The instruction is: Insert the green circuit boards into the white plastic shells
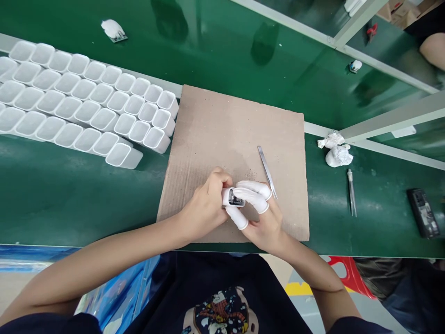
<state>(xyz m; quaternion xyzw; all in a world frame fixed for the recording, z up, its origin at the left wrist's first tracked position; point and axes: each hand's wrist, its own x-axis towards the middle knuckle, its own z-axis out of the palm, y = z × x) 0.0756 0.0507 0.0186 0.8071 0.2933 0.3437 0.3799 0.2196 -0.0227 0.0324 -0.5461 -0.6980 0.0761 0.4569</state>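
Over the cardboard sheet (215, 125), my left hand (205, 199) is closed round a small white plastic housing (225, 198). Its open end faces right and shows dark and shiny parts inside. My right hand (264, 213) wears white finger cots on the thumb and two fingers. Those fingertips pinch the housing at its open end; whether they also hold a small part inside cannot be made out. Metal tweezers (267, 171) lie on the cardboard just beyond my right hand, beside a scatter of tiny dark specks (251, 174).
Rows of open white plastic housings (86, 88) stand at the left on the green table (146, 178). At right are crumpled white wads (338, 155), a second pair of tweezers (352, 192) and a black device (423, 213). A metal frame bar (392, 118) rises there. Another person's arm (434, 50) shows top right.
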